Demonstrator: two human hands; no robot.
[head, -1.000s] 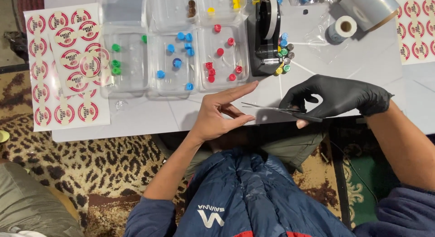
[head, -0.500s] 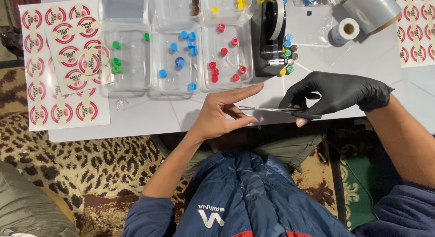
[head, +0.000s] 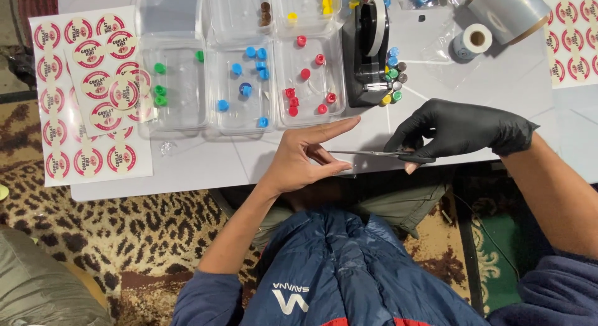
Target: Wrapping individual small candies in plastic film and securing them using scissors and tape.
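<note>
Gloved right fingers [head: 411, 139] grip scissors [head: 374, 154] (shut); left fingers [head: 330, 129] spread, empty.

Slim metal scissors [head: 374, 154] lie level, blades pointing left, above table edge.

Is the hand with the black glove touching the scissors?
Touching. The head view shows the right hand in its black glove gripping the scissors by the handles, fingers through them.
</note>
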